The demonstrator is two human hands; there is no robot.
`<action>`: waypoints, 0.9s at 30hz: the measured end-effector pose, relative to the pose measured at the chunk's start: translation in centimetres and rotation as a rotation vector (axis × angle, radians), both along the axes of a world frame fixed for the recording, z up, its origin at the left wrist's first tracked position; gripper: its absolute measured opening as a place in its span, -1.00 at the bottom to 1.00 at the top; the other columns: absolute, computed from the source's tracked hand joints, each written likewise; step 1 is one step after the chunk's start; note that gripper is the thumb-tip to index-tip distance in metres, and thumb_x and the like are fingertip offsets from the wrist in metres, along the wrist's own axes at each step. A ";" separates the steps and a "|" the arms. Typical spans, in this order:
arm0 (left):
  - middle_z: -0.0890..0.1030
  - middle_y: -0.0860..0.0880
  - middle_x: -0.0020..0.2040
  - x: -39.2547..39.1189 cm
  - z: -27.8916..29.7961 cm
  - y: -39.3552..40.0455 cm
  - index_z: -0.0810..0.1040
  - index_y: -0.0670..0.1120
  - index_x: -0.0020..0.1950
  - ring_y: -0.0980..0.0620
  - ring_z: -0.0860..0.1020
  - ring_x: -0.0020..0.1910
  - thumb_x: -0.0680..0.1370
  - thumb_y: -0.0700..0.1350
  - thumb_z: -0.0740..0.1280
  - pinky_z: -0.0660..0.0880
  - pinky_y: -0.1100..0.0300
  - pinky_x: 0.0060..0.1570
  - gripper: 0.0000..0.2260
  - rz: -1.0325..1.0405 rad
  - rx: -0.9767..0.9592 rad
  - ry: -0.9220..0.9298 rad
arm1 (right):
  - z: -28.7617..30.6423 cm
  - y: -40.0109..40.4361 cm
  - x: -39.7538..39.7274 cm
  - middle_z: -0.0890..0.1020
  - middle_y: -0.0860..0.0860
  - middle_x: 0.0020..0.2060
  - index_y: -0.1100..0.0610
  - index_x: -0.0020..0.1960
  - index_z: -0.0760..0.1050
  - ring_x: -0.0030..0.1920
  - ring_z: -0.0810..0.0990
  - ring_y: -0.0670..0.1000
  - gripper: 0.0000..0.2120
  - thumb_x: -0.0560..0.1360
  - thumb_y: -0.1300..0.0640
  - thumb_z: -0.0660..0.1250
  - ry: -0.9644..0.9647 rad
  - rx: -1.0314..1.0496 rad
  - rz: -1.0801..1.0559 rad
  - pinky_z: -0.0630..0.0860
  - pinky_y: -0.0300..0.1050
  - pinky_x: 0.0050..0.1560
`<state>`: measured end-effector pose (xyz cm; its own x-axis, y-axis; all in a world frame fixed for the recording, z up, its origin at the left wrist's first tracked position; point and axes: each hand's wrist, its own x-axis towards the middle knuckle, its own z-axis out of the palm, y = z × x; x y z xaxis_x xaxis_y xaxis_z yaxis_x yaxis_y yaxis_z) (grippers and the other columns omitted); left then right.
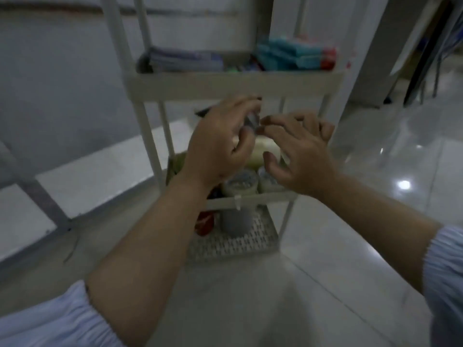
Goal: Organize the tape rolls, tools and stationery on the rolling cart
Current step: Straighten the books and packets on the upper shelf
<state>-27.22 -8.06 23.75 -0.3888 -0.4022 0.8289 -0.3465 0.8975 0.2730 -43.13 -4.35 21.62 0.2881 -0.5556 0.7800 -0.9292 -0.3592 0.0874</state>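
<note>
Mid-task: left hand [220, 144] pinching a small grey item [251, 120] above the cart's [233, 83] middle shelf, right hand [298, 151] spread beside it; tape rolls [241, 182] already sitting there, more sorting probably remaining.

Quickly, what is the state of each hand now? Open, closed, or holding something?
Left hand: fingers curled round a small grey object; what it is cannot be told.
Right hand: open, fingers spread and relaxed, holding nothing.
</note>
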 end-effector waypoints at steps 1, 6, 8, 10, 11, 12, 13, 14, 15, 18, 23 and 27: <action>0.58 -0.28 0.14 -0.3 -1.2 0.3 0.53 -0.34 0.14 0.00 0.41 0.15 0.44 -0.24 0.13 0.30 0.34 0.19 -0.65 -0.009 0.027 -0.006 | -1.8 0.3 -0.5 0.61 0.11 0.06 0.14 0.08 0.52 0.04 0.47 0.18 -0.67 0.35 0.07 0.24 -0.015 0.061 0.014 0.38 0.08 -0.04; 0.58 -0.30 0.12 -1.2 -10.4 2.6 0.52 -0.34 0.15 -0.02 0.43 0.12 0.43 -0.23 0.15 0.34 0.25 0.13 -0.64 -0.063 0.230 -0.109 | -11.9 3.9 -1.6 0.61 0.07 0.05 0.08 0.13 0.47 0.06 0.38 0.06 -0.61 0.33 0.01 0.20 -0.032 0.381 0.018 0.13 -0.10 -0.12; 0.58 -0.29 0.14 -1.2 -15.2 4.2 0.51 -0.32 0.17 -0.05 0.47 0.14 0.44 -0.20 0.13 0.34 0.25 0.14 -0.62 -0.068 0.377 -0.183 | -16.1 6.0 -1.6 0.60 0.09 0.06 0.08 0.15 0.42 0.07 0.34 0.04 -0.59 0.33 0.00 0.18 -0.020 0.520 0.062 0.12 -0.06 -0.08; 0.57 -0.27 0.16 -0.8 -20.0 6.5 0.51 -0.30 0.19 -0.14 0.51 0.16 0.44 -0.17 0.12 0.34 0.21 0.16 -0.60 -0.064 0.487 -0.288 | -20.1 8.7 -1.7 0.59 0.10 0.07 0.08 0.15 0.41 0.08 0.33 0.03 -0.58 0.33 -0.03 0.17 -0.028 0.645 0.083 0.16 -0.02 -0.06; 0.57 -0.27 0.16 -0.5 -22.2 7.8 0.51 -0.29 0.19 -0.14 0.50 0.17 0.44 -0.16 0.11 0.34 0.20 0.17 -0.59 -0.072 0.530 -0.333 | -22.1 10.2 -1.8 0.59 0.09 0.08 0.08 0.16 0.42 0.08 0.33 0.02 -0.57 0.34 -0.05 0.17 -0.041 0.708 0.084 0.17 -0.02 -0.05; 0.58 -0.27 0.16 -0.3 -24.3 9.1 0.51 -0.30 0.19 -0.10 0.48 0.17 0.44 -0.15 0.11 0.32 0.20 0.17 -0.59 -0.087 0.576 -0.372 | -23.8 11.7 -1.9 0.59 0.08 0.09 0.08 0.17 0.42 0.08 0.33 0.02 -0.56 0.35 -0.07 0.16 -0.044 0.774 0.085 0.17 -0.02 -0.05; 0.58 -0.28 0.15 0.1 -26.2 10.5 0.51 -0.30 0.19 -0.06 0.44 0.17 0.43 -0.15 0.10 0.31 0.20 0.17 -0.59 -0.101 0.624 -0.401 | -25.5 13.2 -2.0 0.59 0.07 0.10 0.07 0.18 0.41 0.08 0.33 0.01 -0.55 0.35 -0.09 0.16 -0.039 0.832 0.092 0.18 -0.02 -0.05; 0.58 -0.28 0.14 0.4 -28.0 11.8 0.51 -0.31 0.18 -0.03 0.40 0.15 0.43 -0.15 0.10 0.31 0.18 0.17 -0.58 -0.107 0.671 -0.424 | -27.1 14.7 -2.1 0.59 0.06 0.10 0.05 0.19 0.40 0.07 0.33 0.01 -0.54 0.36 -0.11 0.16 -0.031 0.892 0.104 0.21 -0.01 -0.05; 0.59 -0.28 0.14 0.8 -29.7 13.2 0.51 -0.31 0.18 -0.01 0.39 0.15 0.43 -0.14 0.11 0.34 0.15 0.17 -0.58 -0.104 0.712 -0.447 | -28.5 16.0 -2.2 0.58 0.05 0.10 0.04 0.20 0.38 0.07 0.33 0.01 -0.53 0.35 -0.14 0.16 -0.026 0.952 0.121 0.24 -0.01 -0.05; 0.60 -0.28 0.12 1.8 -33.6 17.4 0.50 -0.30 0.18 -0.03 0.37 0.14 0.42 -0.09 0.16 0.34 0.14 0.17 -0.58 -0.127 0.775 -0.539 | -31.7 19.4 -2.6 0.57 0.05 0.10 0.04 0.22 0.35 0.05 0.36 0.02 -0.47 0.33 -0.20 0.19 -0.011 1.094 0.168 0.38 0.01 -0.02; 0.60 -0.19 0.12 2.9 -37.3 21.8 0.46 -0.22 0.20 -0.01 0.41 0.11 0.39 0.14 0.22 0.40 0.22 0.09 -0.46 -0.191 0.723 -0.702 | -34.2 22.6 -3.5 0.58 0.04 0.00 0.08 0.18 0.37 -0.06 0.49 0.04 -0.37 0.30 -0.33 0.16 0.138 1.163 0.267 0.52 -0.13 -0.08; 0.62 -0.09 0.07 3.8 -39.2 23.0 0.41 -0.12 0.20 0.03 0.42 0.04 0.33 0.21 0.19 0.51 0.24 -0.08 -0.43 -0.224 0.640 -0.819 | -35.4 23.5 -4.3 0.60 0.00 -0.13 0.07 0.06 0.43 -0.20 0.58 0.02 -0.47 0.29 -0.29 0.11 0.237 1.192 0.327 0.54 -0.23 -0.21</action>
